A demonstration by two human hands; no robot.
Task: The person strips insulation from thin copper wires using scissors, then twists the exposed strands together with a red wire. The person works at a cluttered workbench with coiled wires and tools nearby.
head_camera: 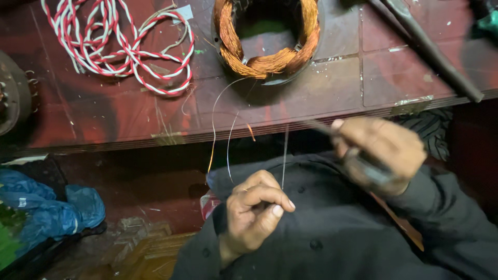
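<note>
A round motor stator wound with copper wire (pixel 267 39) sits on the dark red bench (pixel 119 111). Thin loose wire ends (pixel 213 122) hang from it over the bench's front edge. My left hand (pixel 255 207) pinches one thin wire (pixel 284 155) between thumb and forefinger, holding it upright. My right hand (pixel 381 148) grips a dark-handled tool (pixel 363 166); its thin metal tip (pixel 316 126) points left, close to the top of the held wire. The tool is blurred, so its kind is unclear.
A tangled red-and-white twisted cable (pixel 124 44) lies at the bench's back left. A long dark metal bar (pixel 436 52) crosses the back right. A round metal part (pixel 10 93) sits at the left edge. Blue plastic bags (pixel 46 207) lie on the floor below left.
</note>
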